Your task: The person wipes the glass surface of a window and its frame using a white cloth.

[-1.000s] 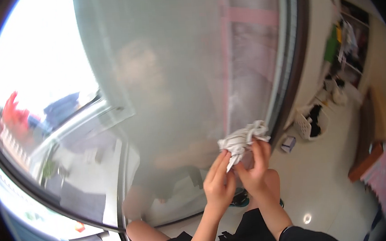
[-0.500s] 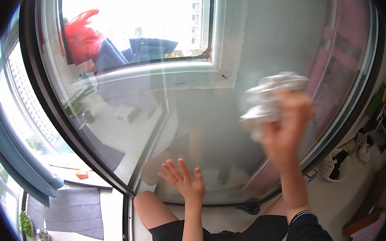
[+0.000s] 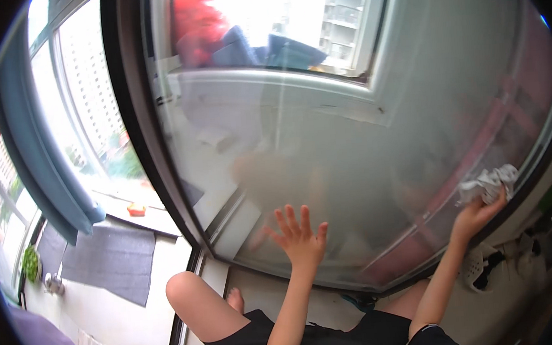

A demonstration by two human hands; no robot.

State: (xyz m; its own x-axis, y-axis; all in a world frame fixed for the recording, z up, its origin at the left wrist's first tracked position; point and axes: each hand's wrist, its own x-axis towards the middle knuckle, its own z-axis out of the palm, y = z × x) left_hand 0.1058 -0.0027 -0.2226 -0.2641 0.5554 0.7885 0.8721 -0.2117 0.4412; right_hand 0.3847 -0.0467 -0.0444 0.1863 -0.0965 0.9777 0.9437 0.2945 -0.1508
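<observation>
A large glass door panel (image 3: 345, 147) in a dark frame stands before me, its surface hazy with reflections. My right hand (image 3: 480, 213) grips a crumpled white cloth (image 3: 489, 183) and has it against the glass near the right edge. Low on the panel, my left hand (image 3: 300, 245) is spread with fingers apart, palm toward the glass. It holds nothing; whether the palm touches the pane, I cannot tell.
The dark door frame (image 3: 132, 86) curves down on the left. Beyond it are a blue curtain (image 3: 34, 152), a grey mat (image 3: 114, 260) and a green plant (image 3: 30, 263). Through the glass, red and blue items hang by a window. A white perforated basket (image 3: 478, 270) stands at lower right.
My right hand has carried the cloth down and to the right across the glass. The view has turned left, and my left hand stays spread low at the pane.
</observation>
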